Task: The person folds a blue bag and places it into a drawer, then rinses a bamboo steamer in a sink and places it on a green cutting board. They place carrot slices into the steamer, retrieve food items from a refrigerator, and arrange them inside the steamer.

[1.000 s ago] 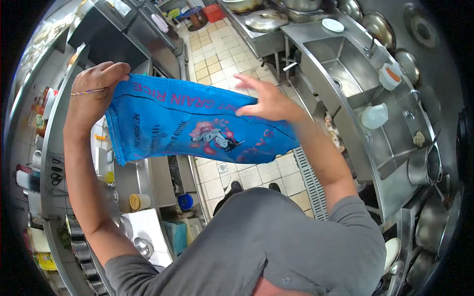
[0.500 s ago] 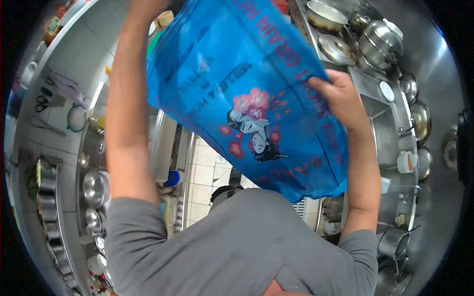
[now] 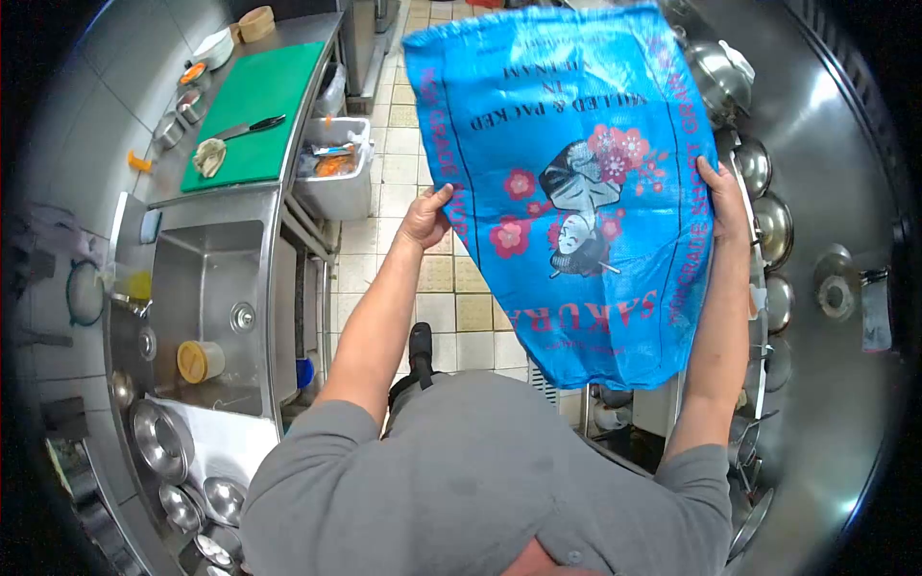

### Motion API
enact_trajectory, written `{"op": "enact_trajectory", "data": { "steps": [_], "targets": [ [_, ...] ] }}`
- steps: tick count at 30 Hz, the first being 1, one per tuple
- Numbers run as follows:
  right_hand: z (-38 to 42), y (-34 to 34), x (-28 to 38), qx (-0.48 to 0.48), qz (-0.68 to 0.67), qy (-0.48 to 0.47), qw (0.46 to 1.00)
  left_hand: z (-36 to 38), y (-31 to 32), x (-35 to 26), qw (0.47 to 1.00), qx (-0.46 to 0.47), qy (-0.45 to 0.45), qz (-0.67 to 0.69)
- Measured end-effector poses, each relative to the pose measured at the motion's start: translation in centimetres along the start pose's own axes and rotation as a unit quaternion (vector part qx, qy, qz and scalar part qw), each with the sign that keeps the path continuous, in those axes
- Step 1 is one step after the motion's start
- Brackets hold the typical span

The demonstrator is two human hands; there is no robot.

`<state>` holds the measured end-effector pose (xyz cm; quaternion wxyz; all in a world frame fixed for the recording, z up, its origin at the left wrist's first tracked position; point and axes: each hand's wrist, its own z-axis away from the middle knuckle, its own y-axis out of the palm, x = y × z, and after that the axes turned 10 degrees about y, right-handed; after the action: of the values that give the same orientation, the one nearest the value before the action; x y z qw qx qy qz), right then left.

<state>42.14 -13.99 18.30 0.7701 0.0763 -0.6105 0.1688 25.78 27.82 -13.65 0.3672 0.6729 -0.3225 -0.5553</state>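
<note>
Head view: I've got both hands on the blue bag (image 3: 576,216), spread flat in front of the torso, above the tiled floor (image 3: 437,312). Left hand (image 3: 425,217) is closed on its left edge, thumb on the near side. Right hand (image 3: 727,200) is pinching the right edge, thumb on the printed face, other fingers mostly hidden behind. Bag is tilted, lower end near the grey shirt (image 3: 480,470). Print is upside down to me, figure head-down, pink flowers around it.

Left side: steel desk (image 3: 300,29) carries a green cutting board (image 3: 254,91), with a knife (image 3: 252,127) and a crumpled pale item (image 3: 208,156) on it. White bin (image 3: 343,199) with plastic packs inside stands on the floor beside that desk. Nearer me, the sink (image 3: 206,259) has a yellow-lidded tub (image 3: 200,361) in it; metal bowls (image 3: 161,440) sit closer still. Right side: cleaver (image 3: 875,312) on the steel wall, well apart from the right hand
</note>
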Motion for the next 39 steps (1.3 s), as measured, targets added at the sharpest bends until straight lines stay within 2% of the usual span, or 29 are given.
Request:
{"op": "enact_trajectory", "data": {
  "steps": [3,4,5,7,9,11,13,15,18,19,20,21,22,23,24,25,26,27,29,30,32,33,34,35,36,37,38,39],
  "targets": [
    [-1.8,-2.4,-3.0,-0.040,0.020,0.004,0.999,-1.2,-2.2,-1.1,0.997,0.048,-0.007,-0.061],
    [-1.9,-2.9,-4.3,-0.054,0.044,-0.001,0.998,-1.0,-0.8,-2.6,0.996,0.054,-0.002,-0.069],
    [-1.8,-3.6,-5.5,-0.068,0.069,-0.004,0.995,-0.7,0.8,-3.6,0.997,0.015,0.022,-0.071],
    [-1.6,-2.9,-6.7,-0.094,0.068,0.000,0.993,-0.9,2.9,-5.3,0.997,0.020,0.070,-0.036],
    [-1.1,-1.8,-7.5,-0.102,-0.035,0.011,0.994,0.0,5.1,-6.9,0.996,0.042,0.053,-0.051],
    [0.0,-1.5,-7.5,-0.101,-0.072,0.019,0.992,0.3,4.9,-7.5,0.995,0.063,0.035,-0.066],
    [0.1,-2.6,-9.4,-0.065,-0.080,0.031,0.994,0.5,2.6,-8.3,0.943,0.063,-0.023,-0.325],
    [0.7,-3.0,-11.8,-0.081,-0.034,0.036,0.995,0.6,2.0,-9.0,0.949,0.037,-0.014,-0.314],
    [0.7,-2.6,-16.0,-0.236,0.177,0.047,0.954,1.1,4.2,-10.4,0.929,-0.033,0.102,-0.355],
    [0.5,-2.6,-17.4,-0.232,0.177,0.049,0.955,1.6,7.6,-10.8,0.832,-0.038,0.237,-0.501],
    [0.5,-2.6,-18.6,-0.295,0.327,0.037,0.897,1.8,9.9,-11.0,0.725,-0.012,0.334,-0.602],
    [0.5,-2.3,-19.5,-0.347,0.468,0.022,0.813,1.8,11.8,-10.7,0.595,0.014,0.418,-0.686],
    [0.8,-1.4,-19.0,-0.348,0.497,0.102,0.789,1.7,13.4,-9.5,0.691,0.046,0.383,-0.612],
    [2.3,0.9,-18.0,-0.337,0.572,0.034,0.747,1.6,15.0,-8.2,0.775,0.074,0.343,-0.526],
    [4.2,4.1,-16.2,-0.323,0.639,-0.040,0.696,2.0,17.5,-7.2,0.761,0.104,0.311,-0.559],
    [5.9,7.3,-13.1,-0.193,0.539,-0.114,0.812,2.5,19.9,-6.4,0.746,0.131,0.279,-0.591],
    [7.7,10.8,-10.1,-0.050,0.415,-0.175,0.891,2.5,21.4,-5.0,0.690,0.176,0.275,-0.646],
    [9.3,14.5,-8.6,0.031,0.318,-0.211,0.924,2.8,22.6,-3.7,0.632,0.223,0.263,-0.694],
    [9.0,16.8,-9.6,0.011,0.404,-0.210,0.890,4.3,24.8,-1.8,0.566,0.283,0.349,-0.691],
    [9.0,16.8,-10.0,0.017,0.402,-0.210,0.891,5.3,25.4,-3.0,0.566,0.280,0.346,-0.694],
    [9.6,15.4,-10.7,0.019,0.399,-0.043,0.916,7.3,25.3,-6.4,0.619,0.235,0.401,-0.633],
    [9.8,14.8,-11.2,0.030,0.400,-0.041,0.915,8.0,22.3,-9.0,0.646,0.212,0.344,-0.647],
    [10.4,14.1,-12.0,0.017,0.334,-0.077,0.939,9.0,17.9,-10.0,0.699,0.044,0.316,-0.641],
    [10.9,13.4,-12.9,-0.001,0.265,-0.109,0.958,9.1,10.6,-12.6,0.621,-0.045,0.284,-0.729],
    [11.2,12.8,-13.6,-0.001,0.264,-0.102,0.959,10.1,2.3,-13.1,0.669,-0.198,0.177,-0.694],
    [11.3,12.3,-14.4,-0.022,0.222,-0.110,0.968,12.3,-4.2,-13.1,0.743,-0.290,0.043,-0.602],
    [11.2,11.8,-15.2,-0.041,0.181,-0.120,0.975,14.5,-6.3,-11.7,0.795,-0.360,-0.099,-0.478],
    [10.4,11.1,-16.1,-0.040,0.181,-0.125,0.975,15.9,-7.0,-11.1,0.817,-0.409,-0.228,-0.336]
  ]
}}
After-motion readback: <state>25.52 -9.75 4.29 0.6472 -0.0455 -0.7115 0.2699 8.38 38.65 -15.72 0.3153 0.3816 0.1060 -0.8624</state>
